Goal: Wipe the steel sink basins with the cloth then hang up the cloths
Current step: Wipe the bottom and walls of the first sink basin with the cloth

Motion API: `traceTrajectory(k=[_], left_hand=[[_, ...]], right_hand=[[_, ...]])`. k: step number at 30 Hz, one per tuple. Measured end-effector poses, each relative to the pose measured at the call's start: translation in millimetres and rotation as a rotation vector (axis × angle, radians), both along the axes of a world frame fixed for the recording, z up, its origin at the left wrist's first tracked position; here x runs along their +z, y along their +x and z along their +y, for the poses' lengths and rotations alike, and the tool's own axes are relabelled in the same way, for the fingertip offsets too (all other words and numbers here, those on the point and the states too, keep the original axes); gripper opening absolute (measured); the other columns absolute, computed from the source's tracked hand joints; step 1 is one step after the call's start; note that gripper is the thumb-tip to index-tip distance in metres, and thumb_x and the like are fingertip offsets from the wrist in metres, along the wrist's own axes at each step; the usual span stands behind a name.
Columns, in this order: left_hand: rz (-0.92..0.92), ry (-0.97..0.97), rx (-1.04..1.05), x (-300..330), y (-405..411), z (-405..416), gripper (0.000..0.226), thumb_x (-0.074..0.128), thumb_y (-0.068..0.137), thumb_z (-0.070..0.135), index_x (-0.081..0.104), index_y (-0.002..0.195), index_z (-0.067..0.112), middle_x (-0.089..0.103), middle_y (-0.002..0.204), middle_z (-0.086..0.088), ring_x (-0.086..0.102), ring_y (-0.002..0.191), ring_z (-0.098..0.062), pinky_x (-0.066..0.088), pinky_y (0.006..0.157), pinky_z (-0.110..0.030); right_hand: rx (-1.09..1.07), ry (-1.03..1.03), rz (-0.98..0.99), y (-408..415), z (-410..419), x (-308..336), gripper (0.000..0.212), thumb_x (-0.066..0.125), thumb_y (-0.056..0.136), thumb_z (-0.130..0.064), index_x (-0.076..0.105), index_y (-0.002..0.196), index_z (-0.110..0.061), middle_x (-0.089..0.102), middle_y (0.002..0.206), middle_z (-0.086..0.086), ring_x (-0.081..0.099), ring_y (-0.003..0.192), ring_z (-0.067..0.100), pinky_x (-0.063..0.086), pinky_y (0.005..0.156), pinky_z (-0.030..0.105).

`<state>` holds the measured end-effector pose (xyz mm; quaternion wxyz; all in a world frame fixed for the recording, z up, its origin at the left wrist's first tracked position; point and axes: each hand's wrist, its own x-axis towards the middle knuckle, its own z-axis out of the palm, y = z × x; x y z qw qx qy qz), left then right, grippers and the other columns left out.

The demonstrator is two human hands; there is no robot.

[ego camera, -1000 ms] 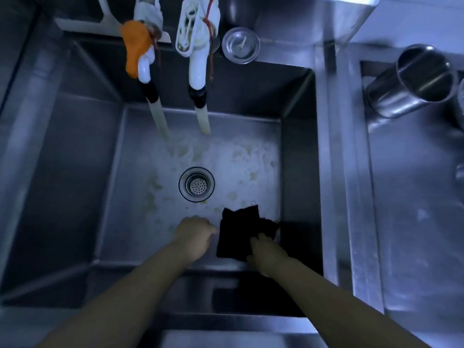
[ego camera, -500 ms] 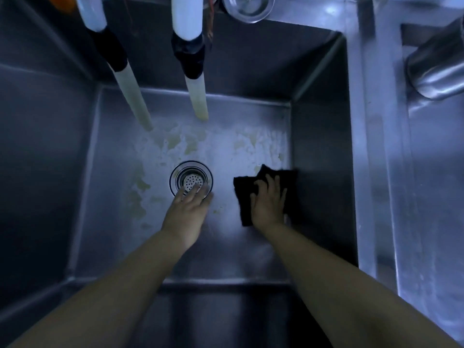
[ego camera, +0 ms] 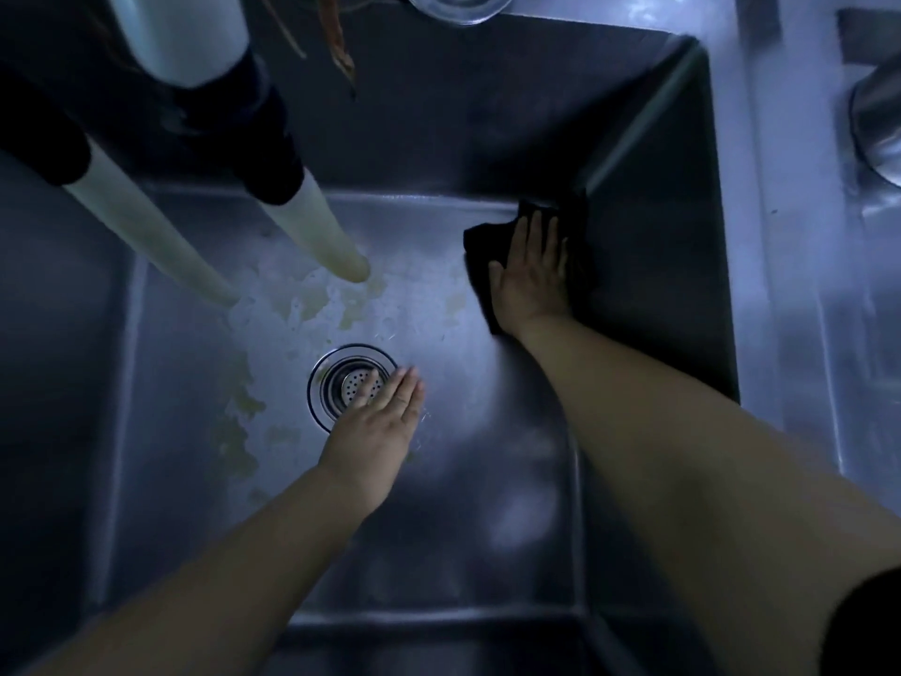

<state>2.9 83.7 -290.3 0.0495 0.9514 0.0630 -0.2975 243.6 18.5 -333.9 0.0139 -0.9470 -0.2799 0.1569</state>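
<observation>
I look down into a deep steel sink basin (ego camera: 648,197). A black cloth (ego camera: 482,246) lies flat on the basin floor in the far right corner. My right hand (ego camera: 531,270) presses on it with straight, spread fingers. My left hand (ego camera: 375,422) lies flat on the floor beside the round drain strainer (ego camera: 336,383), fingertips over its right edge. Yellowish residue and foam (ego camera: 312,295) cover the floor between the drain and the back wall.
Two pale hose ends (ego camera: 331,236) hang from the taps at the upper left, down toward the basin floor. A steel plug lid (ego camera: 458,4) sits on the back ledge. A steel cylinder (ego camera: 877,114) lies on the right drainboard.
My right hand has slid the cloth from the near floor to the far right corner. My left hand has opened flat and reached the drain. My head has come closer to the basin.
</observation>
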Motion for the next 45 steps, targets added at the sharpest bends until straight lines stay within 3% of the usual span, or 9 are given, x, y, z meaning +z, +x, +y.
traceTrajectory(k=[6, 10, 20, 26, 28, 30, 31, 38, 45], left_hand=[[-0.003, 0.003, 0.047, -4.0, 4.1, -6.2, 0.066, 0.027, 0.098, 0.009, -0.018, 0.145, 0.008, -0.021, 0.156, -0.009, -0.02, 0.143, -0.023, -0.017, 0.112, -0.041], [0.006, -0.006, 0.057, -6.4, 1.9, -2.2, 0.079, 0.04, 0.092, 0.007, -0.019, 0.145, 0.01, -0.022, 0.155, -0.007, -0.02, 0.143, -0.021, -0.016, 0.112, -0.04], [0.054, 0.024, 0.036, -4.1, 0.1, -0.8, 0.084, 0.046, 0.091, 0.015, -0.017, 0.147, 0.01, -0.019, 0.157, -0.005, -0.016, 0.144, -0.02, -0.005, 0.116, -0.043], [0.066, 0.072, 0.049, 4.0, -6.5, -2.6, 0.09, 0.05, 0.091, 0.019, -0.021, 0.145, 0.008, -0.021, 0.156, -0.009, -0.016, 0.144, -0.024, -0.005, 0.116, -0.041], [0.045, 0.093, 0.078, 7.6, -15.4, -1.7, 0.089, 0.05, 0.092, 0.026, -0.019, 0.146, 0.008, -0.018, 0.157, -0.01, -0.013, 0.144, -0.026, -0.005, 0.116, -0.044], [0.037, 0.084, 0.144, 9.6, -26.3, 4.4, 0.09, 0.051, 0.092, 0.033, -0.016, 0.147, 0.009, -0.015, 0.157, -0.011, -0.011, 0.145, -0.028, -0.003, 0.115, -0.049], [0.043, 0.082, 0.176, 10.0, -32.5, 9.9, 0.091, 0.052, 0.092, 0.036, -0.015, 0.147, 0.009, -0.015, 0.157, -0.011, -0.011, 0.144, -0.03, -0.003, 0.115, -0.051], [0.122, 0.165, 0.256, 4.2, -62.3, 57.5, 0.105, 0.061, 0.082, 0.046, -0.01, 0.147, 0.005, -0.009, 0.156, -0.019, -0.006, 0.145, -0.033, -0.002, 0.115, -0.049], [0.126, 0.173, 0.214, -7.8, -55.8, 61.8, 0.106, 0.061, 0.081, 0.047, -0.007, 0.146, -0.002, -0.004, 0.154, -0.027, 0.001, 0.144, -0.039, -0.003, 0.117, -0.045]], right_hand=[[0.024, -0.012, -0.042, 14.4, 9.7, -3.9, 0.07, 0.032, 0.097, -0.036, 0.003, 0.149, 0.001, -0.002, 0.158, 0.019, -0.006, 0.145, 0.036, -0.004, 0.116, 0.046], [0.034, -0.006, -0.047, 9.2, 4.8, -4.9, 0.069, 0.031, 0.097, -0.035, 0.003, 0.149, 0.001, -0.002, 0.158, 0.019, -0.005, 0.145, 0.035, -0.003, 0.117, 0.046], [0.038, -0.081, -0.017, -119.9, -72.8, 3.0, 0.069, 0.033, 0.096, -0.035, 0.009, 0.148, 0.001, 0.007, 0.157, 0.021, 0.004, 0.145, 0.037, -0.001, 0.117, 0.05], [0.139, -0.262, 0.087, -206.3, -137.4, 29.4, 0.071, 0.059, 0.077, -0.042, 0.048, 0.134, -0.001, 0.047, 0.14, 0.02, 0.046, 0.128, 0.037, 0.037, 0.1, 0.059], [0.14, -0.336, 0.16, -217.4, -145.1, 32.1, 0.085, 0.057, 0.083, -0.047, 0.02, 0.146, -0.003, 0.027, 0.151, 0.022, 0.027, 0.139, 0.039, 0.022, 0.109, 0.058], [0.142, -0.333, 0.232, -216.3, -149.8, 22.8, 0.083, 0.033, 0.094, -0.05, -0.024, 0.139, -0.01, -0.013, 0.157, 0.016, -0.011, 0.144, 0.035, -0.008, 0.113, 0.053], [0.119, -0.317, 0.237, -212.1, -147.3, 19.8, 0.08, 0.027, 0.096, -0.051, -0.03, 0.136, -0.013, -0.021, 0.156, 0.013, -0.019, 0.143, 0.032, -0.014, 0.112, 0.051], [0.049, -0.111, -0.023, -154.3, -70.8, 7.7, 0.08, 0.052, 0.086, -0.047, 0.022, 0.148, -0.005, 0.02, 0.154, 0.022, 0.014, 0.143, 0.041, 0.0, 0.113, 0.058], [0.04, -0.05, -0.113, -70.4, 7.9, -10.7, 0.075, 0.038, 0.087, -0.049, 0.022, 0.149, -0.009, 0.019, 0.156, 0.018, 0.01, 0.144, 0.037, 0.0, 0.113, 0.058]])
